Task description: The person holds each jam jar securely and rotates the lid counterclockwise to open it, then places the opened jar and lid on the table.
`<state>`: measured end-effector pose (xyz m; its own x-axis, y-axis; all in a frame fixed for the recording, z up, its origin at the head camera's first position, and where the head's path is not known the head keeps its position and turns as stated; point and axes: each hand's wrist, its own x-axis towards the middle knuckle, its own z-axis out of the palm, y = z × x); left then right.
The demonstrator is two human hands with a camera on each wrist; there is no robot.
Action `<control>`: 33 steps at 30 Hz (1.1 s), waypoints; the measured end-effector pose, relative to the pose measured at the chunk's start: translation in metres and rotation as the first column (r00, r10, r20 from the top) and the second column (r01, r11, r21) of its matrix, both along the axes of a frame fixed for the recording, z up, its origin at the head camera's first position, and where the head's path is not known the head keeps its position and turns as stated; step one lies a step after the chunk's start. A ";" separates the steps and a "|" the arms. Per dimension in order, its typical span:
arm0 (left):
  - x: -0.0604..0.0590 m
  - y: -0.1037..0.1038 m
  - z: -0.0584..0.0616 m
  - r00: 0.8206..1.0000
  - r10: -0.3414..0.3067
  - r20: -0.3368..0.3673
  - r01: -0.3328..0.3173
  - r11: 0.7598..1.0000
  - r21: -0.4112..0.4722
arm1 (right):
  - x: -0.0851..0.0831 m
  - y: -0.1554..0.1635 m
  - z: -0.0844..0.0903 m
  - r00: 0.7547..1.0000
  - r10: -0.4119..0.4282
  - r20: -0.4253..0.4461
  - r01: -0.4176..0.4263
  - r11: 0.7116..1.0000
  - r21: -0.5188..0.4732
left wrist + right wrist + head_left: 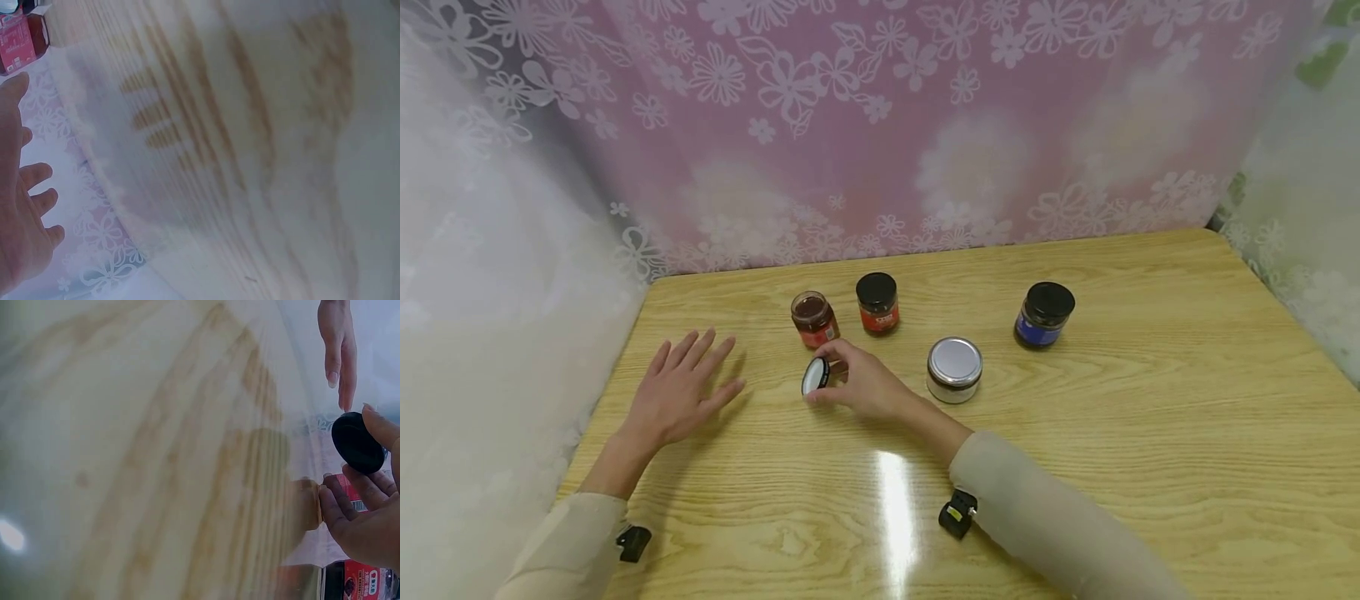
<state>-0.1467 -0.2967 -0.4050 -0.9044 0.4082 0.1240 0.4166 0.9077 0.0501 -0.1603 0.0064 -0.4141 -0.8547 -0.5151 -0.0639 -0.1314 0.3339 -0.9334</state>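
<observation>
My right hand (867,385) pinches a black jar lid (816,377) between thumb and fingers, tilted on edge with its pale inner side facing left. Just behind it stands an uncovered glass jar (817,327) with a red label and dark contents. The right wrist view shows the lid's black top (358,442) in the fingers. Off to the left, my left hand (675,392) is spread palm down with straight fingers, holding nothing. Its fingers also show in the left wrist view, where part of the red-labelled jar (19,44) appears at the upper corner.
Beside the uncovered jar is a red-labelled jar (878,307) with a black lid. A jar with a silver lid (955,362) stands near my right forearm, and a blue-labelled jar (1043,317) farther right. A floral curtain (925,142) hangs behind the wooden table (1120,467).
</observation>
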 end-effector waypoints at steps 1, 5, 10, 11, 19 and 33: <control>0.000 0.000 0.000 1.000 0.000 0.000 0.000 1.000 -0.001 | -0.001 0.000 -0.001 1.000 0.003 0.002 -0.003 1.000 0.002; 0.001 0.000 0.000 1.000 -0.004 -0.005 0.004 1.000 -0.007 | -0.002 -0.002 -0.001 1.000 0.011 0.027 -0.012 1.000 0.003; 0.002 0.000 0.000 1.000 0.001 -0.002 -0.001 1.000 -0.008 | -0.004 -0.004 0.000 1.000 0.016 0.025 -0.018 0.997 0.069; 0.002 -0.001 -0.001 1.000 0.002 -0.002 -0.002 1.000 -0.007 | -0.005 -0.005 0.000 1.000 0.017 0.018 -0.019 0.996 0.086; 0.003 -0.002 -0.003 1.000 0.000 0.000 0.000 1.000 -0.009 | -0.010 -0.008 -0.004 1.000 0.021 -0.010 -0.019 0.985 0.174; 0.005 -0.003 -0.005 1.000 -0.005 -0.007 0.005 1.000 -0.009 | -0.015 -0.010 0.000 0.993 0.069 -0.099 -0.034 0.948 0.315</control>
<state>-0.1417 -0.2995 -0.4096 -0.9015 0.4140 0.1265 0.4216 0.9059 0.0396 -0.1752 -0.0037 -0.4146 -0.8382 -0.5274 -0.1384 -0.2494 0.5965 -0.7629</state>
